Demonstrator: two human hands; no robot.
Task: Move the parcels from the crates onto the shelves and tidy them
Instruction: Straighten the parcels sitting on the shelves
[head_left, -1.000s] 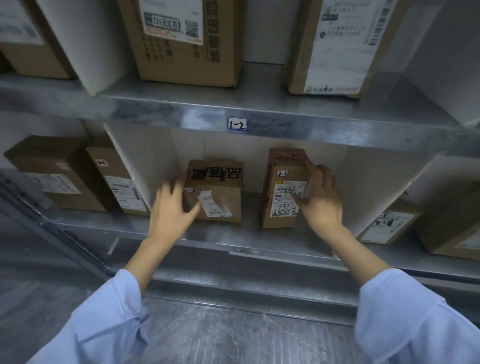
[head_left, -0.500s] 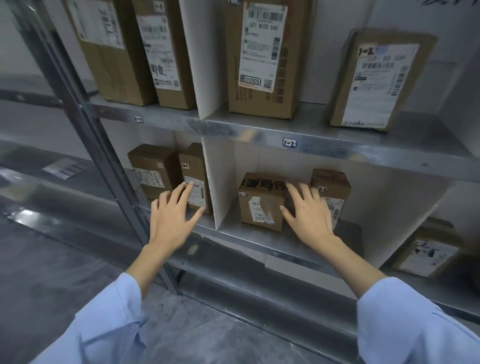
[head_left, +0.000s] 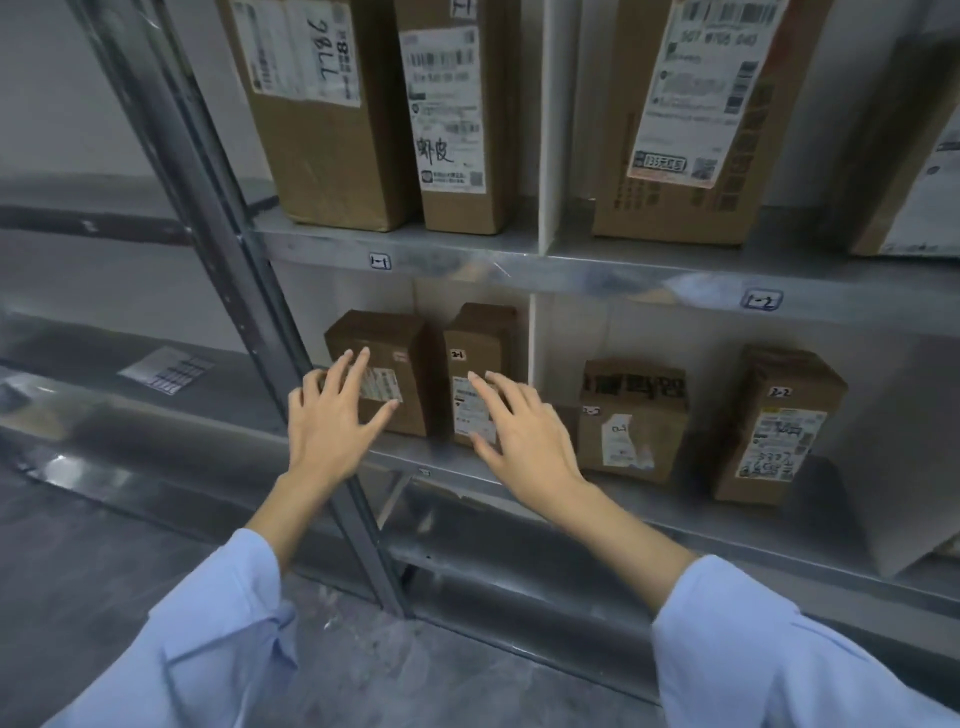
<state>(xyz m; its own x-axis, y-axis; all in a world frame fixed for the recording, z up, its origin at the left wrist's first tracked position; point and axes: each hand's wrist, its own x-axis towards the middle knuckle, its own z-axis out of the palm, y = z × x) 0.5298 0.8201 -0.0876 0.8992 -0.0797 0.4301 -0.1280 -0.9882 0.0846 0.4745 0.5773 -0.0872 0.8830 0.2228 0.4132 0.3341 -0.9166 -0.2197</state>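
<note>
Two small cardboard parcels stand side by side in the left bay of the lower shelf (head_left: 675, 509): a wider one (head_left: 395, 348) and a narrow one marked 2-1 (head_left: 475, 353). My left hand (head_left: 332, 421) is spread in front of the wider parcel, holding nothing. In front of the narrow parcel's label my right hand (head_left: 524, 431) has its fingers straight, also holding nothing. Whether either hand touches its parcel I cannot tell. Two more parcels (head_left: 631, 415) (head_left: 774, 426) stand in the right bay.
A white divider (head_left: 531, 338) splits the lower shelf into bays. The upper shelf (head_left: 571, 270), tagged 1-1 and 1-2, carries several tall labelled boxes (head_left: 332, 145). A slanted metal upright (head_left: 228, 260) runs past my left hand. Grey floor (head_left: 104, 571) lies below.
My view and both hands have shifted left, from the two parcels in the right bay to the two in the left bay. My right hand has left the 2-2 parcel.
</note>
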